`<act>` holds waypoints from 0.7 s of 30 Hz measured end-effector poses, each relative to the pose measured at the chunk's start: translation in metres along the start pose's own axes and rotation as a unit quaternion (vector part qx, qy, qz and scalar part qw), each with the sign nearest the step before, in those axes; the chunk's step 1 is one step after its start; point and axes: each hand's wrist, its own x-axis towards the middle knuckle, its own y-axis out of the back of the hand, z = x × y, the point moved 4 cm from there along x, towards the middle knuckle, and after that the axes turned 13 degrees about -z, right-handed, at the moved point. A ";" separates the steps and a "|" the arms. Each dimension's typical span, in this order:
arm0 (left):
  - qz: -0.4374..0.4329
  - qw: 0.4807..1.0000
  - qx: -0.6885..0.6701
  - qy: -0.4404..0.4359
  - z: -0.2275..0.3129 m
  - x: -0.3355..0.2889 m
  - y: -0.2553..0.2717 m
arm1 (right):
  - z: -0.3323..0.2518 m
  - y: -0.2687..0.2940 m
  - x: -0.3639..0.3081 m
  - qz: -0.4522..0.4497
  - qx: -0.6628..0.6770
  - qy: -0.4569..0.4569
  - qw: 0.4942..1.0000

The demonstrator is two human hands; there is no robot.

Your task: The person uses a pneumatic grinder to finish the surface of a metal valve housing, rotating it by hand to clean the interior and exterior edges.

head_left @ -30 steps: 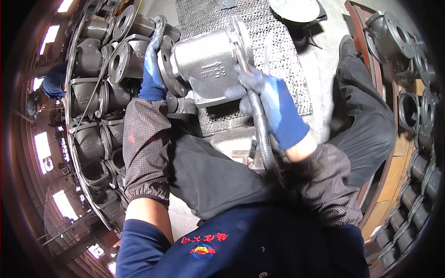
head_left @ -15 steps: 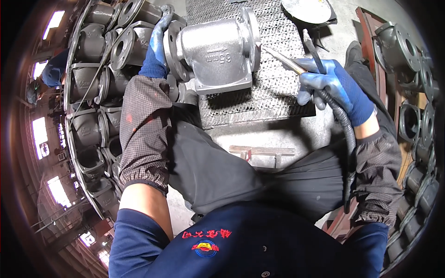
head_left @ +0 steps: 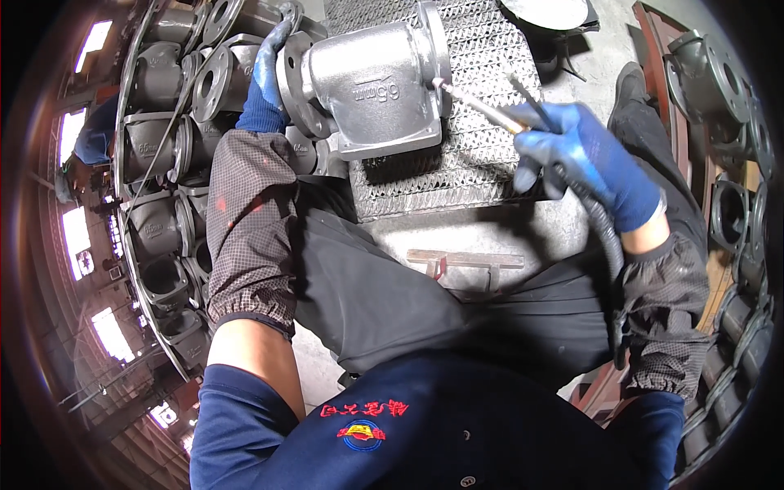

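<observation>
A grey cast-metal valve body (head_left: 371, 86) with round end flanges and a square lower flange sits on a metal grating. My left hand (head_left: 273, 61), in a blue glove, is closed round the rim of its left flange. In my blue-gloved right hand (head_left: 576, 147) is a slim pencil grinder (head_left: 486, 109) with a black hose (head_left: 600, 224). Its pinkish tip meets the edge of the right flange, or lies just in front of it. My right fingers wrap the grinder's rear part and hide it.
The expanded-metal grating (head_left: 482, 163) carries the work. Several similar castings (head_left: 151, 143) are stacked at the left, and more castings (head_left: 710, 77) line the right beside a rusty red rail (head_left: 665, 82). A round pale-topped stool (head_left: 551, 10) stands at the far side. Another person (head_left: 94, 139) is at far left.
The valve body has turned slightly and shifted left with my left hand. My right hand has moved a little left and down, bringing the grinder tip across to the right flange's nearer face.
</observation>
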 end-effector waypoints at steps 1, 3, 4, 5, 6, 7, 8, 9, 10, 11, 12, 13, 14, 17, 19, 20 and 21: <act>-0.001 1.000 0.001 0.001 -0.003 0.002 0.005 | 0.008 -0.009 0.001 -0.009 0.031 0.001 0.999; -0.016 0.999 0.005 -0.033 -0.006 0.002 0.019 | 0.027 -0.028 0.006 -0.017 0.066 -0.020 0.997; 0.008 0.999 0.004 -0.041 -0.011 0.003 0.022 | 0.033 -0.035 0.007 0.004 0.096 -0.025 0.995; 0.008 0.999 0.004 -0.042 -0.019 0.007 0.036 | 0.039 -0.043 0.010 0.023 0.125 -0.029 0.991; -0.012 0.994 0.036 -0.100 -0.021 0.014 0.056 | 0.055 -0.050 0.021 0.030 0.165 0.029 0.985; -0.034 0.985 0.064 -0.156 -0.022 0.018 0.065 | 0.067 -0.056 0.031 0.040 0.205 0.084 0.974; -0.036 0.985 0.061 -0.157 -0.025 0.019 0.064 | 0.060 -0.063 0.033 0.055 0.221 0.104 0.968; -0.027 0.992 0.014 -0.125 -0.026 0.018 0.062 | 0.052 -0.069 0.038 0.071 0.213 0.059 0.973; -0.017 0.995 -0.032 -0.094 -0.028 0.016 0.060 | 0.053 -0.074 0.044 0.081 0.251 0.058 0.963; -0.021 0.995 -0.035 -0.096 -0.025 0.015 0.049 | 0.060 -0.077 0.050 0.096 0.289 0.059 0.951; 0.004 0.996 -0.011 -0.090 -0.021 0.012 0.032 | 0.062 -0.076 0.057 0.108 0.261 0.082 0.956; 0.030 0.996 0.013 -0.084 -0.017 0.008 0.014 | 0.065 -0.077 0.056 0.113 0.259 0.083 0.956; 0.058 0.997 -0.051 0.007 -0.004 -0.008 -0.005 | 0.057 -0.086 0.052 0.126 0.256 0.089 0.954; 0.034 0.990 0.054 -0.128 -0.014 0.001 0.049 | 0.049 -0.095 0.056 0.121 0.262 0.095 0.953; 0.034 0.998 -0.018 -0.040 -0.007 -0.011 -0.003 | 0.055 -0.089 0.060 0.132 0.281 0.077 0.947; 0.012 0.997 -0.042 -0.061 -0.004 -0.016 -0.011 | 0.057 -0.092 0.061 0.137 0.280 0.115 0.943; -0.052 0.991 -0.004 -0.121 0.010 -0.021 -0.017 | 0.059 -0.093 0.061 0.133 0.274 0.154 0.940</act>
